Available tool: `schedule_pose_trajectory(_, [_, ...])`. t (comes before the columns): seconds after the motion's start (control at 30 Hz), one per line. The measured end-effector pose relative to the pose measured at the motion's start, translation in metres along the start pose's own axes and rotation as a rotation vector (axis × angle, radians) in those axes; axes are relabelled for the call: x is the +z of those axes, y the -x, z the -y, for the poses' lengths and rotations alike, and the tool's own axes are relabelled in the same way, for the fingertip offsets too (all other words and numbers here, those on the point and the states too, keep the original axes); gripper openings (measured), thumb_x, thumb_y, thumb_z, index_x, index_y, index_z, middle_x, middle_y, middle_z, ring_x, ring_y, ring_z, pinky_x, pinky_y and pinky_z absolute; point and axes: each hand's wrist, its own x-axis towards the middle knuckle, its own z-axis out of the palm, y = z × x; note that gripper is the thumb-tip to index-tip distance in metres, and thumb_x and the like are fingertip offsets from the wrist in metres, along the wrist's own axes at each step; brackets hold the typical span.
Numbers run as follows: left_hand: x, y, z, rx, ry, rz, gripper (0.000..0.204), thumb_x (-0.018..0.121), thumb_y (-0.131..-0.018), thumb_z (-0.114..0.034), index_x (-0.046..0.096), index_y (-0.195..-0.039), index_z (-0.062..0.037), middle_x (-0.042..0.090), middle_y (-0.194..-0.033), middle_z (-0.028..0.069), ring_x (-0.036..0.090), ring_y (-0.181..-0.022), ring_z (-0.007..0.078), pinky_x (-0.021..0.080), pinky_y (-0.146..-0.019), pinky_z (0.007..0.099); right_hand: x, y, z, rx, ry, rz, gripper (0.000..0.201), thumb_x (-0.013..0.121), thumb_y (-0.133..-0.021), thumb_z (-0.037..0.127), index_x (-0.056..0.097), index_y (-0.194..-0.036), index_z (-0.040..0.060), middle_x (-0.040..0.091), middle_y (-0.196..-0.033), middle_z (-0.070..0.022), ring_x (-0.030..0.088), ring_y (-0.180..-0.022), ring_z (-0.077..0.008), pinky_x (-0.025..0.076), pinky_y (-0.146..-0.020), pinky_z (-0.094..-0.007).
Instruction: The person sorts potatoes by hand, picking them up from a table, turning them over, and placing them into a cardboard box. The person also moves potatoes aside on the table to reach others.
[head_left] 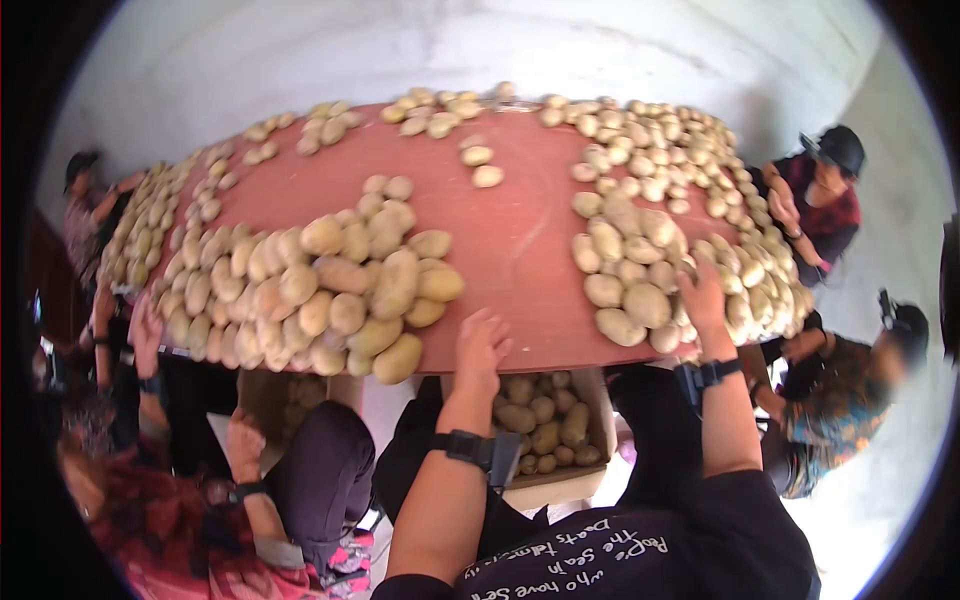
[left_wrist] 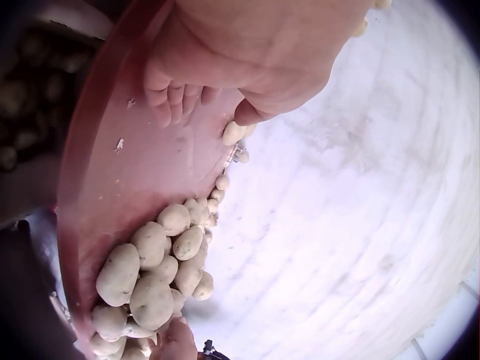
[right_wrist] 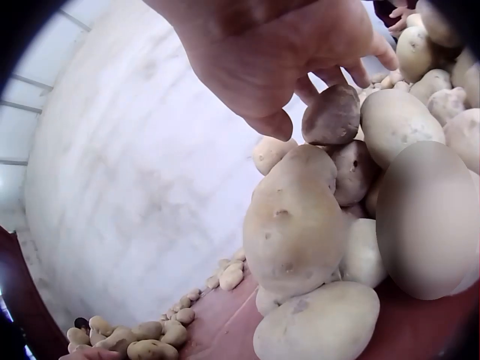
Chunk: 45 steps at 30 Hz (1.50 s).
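My left hand (head_left: pixel 482 350) hovers over the front edge of the red table (head_left: pixel 525 260), between two potato heaps. In the left wrist view its fingers (left_wrist: pixel 176 97) hang loosely with nothing in them. My right hand (head_left: pixel 705 298) reaches over the right potato heap (head_left: pixel 645 260). Seen from the right wrist, its fingers extend behind a small dark potato (right_wrist: pixel 332 115), the thumb apart from it. Larger pale potatoes (right_wrist: pixel 292 217) lie just below that hand. The left heap (head_left: pixel 340 280) is piled to the table's front edge.
A cardboard box (head_left: pixel 555 490) holding potatoes stands below the table edge in front of me. Another box (head_left: pixel 265 400) is to its left. More potatoes (head_left: pixel 435 110) line the far edge by the wall. People sit at both sides, including one in a camouflage shirt (head_left: pixel 840 410).
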Motion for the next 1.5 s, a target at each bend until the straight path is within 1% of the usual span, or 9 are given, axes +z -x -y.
schedule_pose_trajectory(0.1, [0.007, 0.004, -0.004, -0.005, -0.011, -0.039, 0.046, 0.056, -0.086, -0.019, 0.043, -0.128, -0.0048, 0.053, -0.111, 0.0065, 0.054, -0.099, 0.0187, 0.047, -0.079, 0.0333, -0.018, -0.003, 0.056, -0.137, 0.019, -0.168, 0.039, 0.061, -0.077, 0.006, 0.054, -0.114, 0.0001, 0.054, -0.118, -0.0199, 0.048, -0.113, -0.0378, 0.037, -0.099, -0.0438])
schedule_pose_trajectory(0.2, [0.010, 0.004, -0.005, -0.023, -0.026, -0.062, 0.045, 0.052, -0.088, -0.016, 0.040, -0.130, -0.0041, 0.051, -0.119, 0.0119, 0.054, -0.103, 0.0225, 0.048, -0.082, 0.0348, -0.016, -0.001, 0.121, -0.283, -0.119, -0.173, 0.036, 0.062, -0.075, 0.004, 0.055, -0.111, 0.0007, 0.054, -0.118, -0.0202, 0.048, -0.113, -0.0384, 0.038, -0.098, -0.0435])
schedule_pose_trajectory(0.37, [0.009, 0.005, -0.011, -0.026, 0.019, -0.077, 0.050, 0.051, -0.088, -0.015, 0.034, -0.133, -0.0047, 0.049, -0.121, 0.0108, 0.053, -0.107, 0.0243, 0.048, -0.085, 0.0361, 0.042, 0.011, 0.198, -0.495, -0.433, 0.212, 0.034, 0.062, -0.076, 0.004, 0.056, -0.110, 0.0038, 0.056, -0.115, -0.0168, 0.053, -0.108, -0.0352, 0.042, -0.095, -0.0408])
schedule_pose_trajectory(0.47, [0.005, 0.001, -0.009, -0.008, 0.045, -0.115, 0.051, 0.051, -0.088, -0.016, 0.033, -0.134, -0.0046, 0.049, -0.121, 0.0108, 0.053, -0.108, 0.0240, 0.047, -0.085, 0.0363, 0.075, 0.026, 0.233, -0.459, -0.556, 0.485, 0.038, 0.061, -0.078, 0.006, 0.054, -0.115, 0.0035, 0.055, -0.116, -0.0169, 0.052, -0.109, -0.0347, 0.042, -0.095, -0.0397])
schedule_pose_trajectory(0.67, [0.006, 0.008, -0.019, 0.028, 0.145, -0.204, 0.053, 0.051, -0.085, -0.013, 0.033, -0.134, -0.0061, 0.049, -0.122, 0.0091, 0.054, -0.106, 0.0208, 0.044, -0.088, 0.0360, 0.128, 0.034, 0.266, -0.575, -0.553, 0.554, 0.053, 0.065, -0.076, 0.008, 0.047, -0.125, 0.0008, 0.051, -0.123, -0.0193, 0.047, -0.116, -0.0343, 0.040, -0.098, -0.0393])
schedule_pose_trajectory(0.87, [-0.003, 0.004, -0.023, 0.065, 0.185, -0.162, 0.051, 0.050, -0.083, -0.011, 0.039, -0.133, -0.0095, 0.049, -0.124, 0.0020, 0.051, -0.109, 0.0166, 0.042, -0.086, 0.0341, 0.147, 0.028, 0.280, -0.569, -0.498, 0.598, 0.056, 0.069, -0.074, 0.011, 0.047, -0.125, 0.0022, 0.051, -0.120, -0.0196, 0.049, -0.112, -0.0360, 0.041, -0.095, -0.0403])
schedule_pose_trajectory(1.17, [-0.016, -0.004, -0.024, 0.062, 0.174, -0.208, 0.053, 0.051, -0.082, -0.011, 0.041, -0.134, -0.0085, 0.046, -0.124, 0.0035, 0.047, -0.111, 0.0157, 0.039, -0.092, 0.0402, 0.132, 0.021, 0.276, -0.488, -0.408, 0.572, 0.049, 0.071, -0.071, 0.022, 0.056, -0.113, 0.0034, 0.055, -0.109, -0.0163, 0.053, -0.103, -0.0349, 0.044, -0.089, -0.0412])
schedule_pose_trajectory(1.37, [-0.012, -0.002, -0.028, 0.088, 0.209, -0.242, 0.053, 0.052, -0.081, -0.011, 0.041, -0.133, -0.0085, 0.046, -0.118, 0.0033, 0.048, -0.107, 0.0155, 0.039, -0.096, 0.0431, 0.120, 0.028, 0.260, -0.011, -0.562, 0.854, 0.046, 0.062, -0.081, 0.031, 0.056, -0.114, -0.0005, 0.061, -0.103, -0.0177, 0.062, -0.088, -0.0240, 0.049, -0.071, -0.0351])
schedule_pose_trajectory(1.5, [-0.018, -0.007, -0.022, 0.091, 0.214, -0.229, 0.053, 0.052, -0.081, -0.012, 0.041, -0.133, -0.0098, 0.047, -0.120, 0.0058, 0.045, -0.114, 0.0192, 0.040, -0.094, 0.0443, 0.128, 0.047, 0.242, 0.209, -0.879, 0.859, 0.045, 0.058, -0.087, 0.032, 0.056, -0.117, -0.0006, 0.063, -0.102, -0.0130, 0.061, -0.084, -0.0169, 0.050, -0.067, -0.0308])
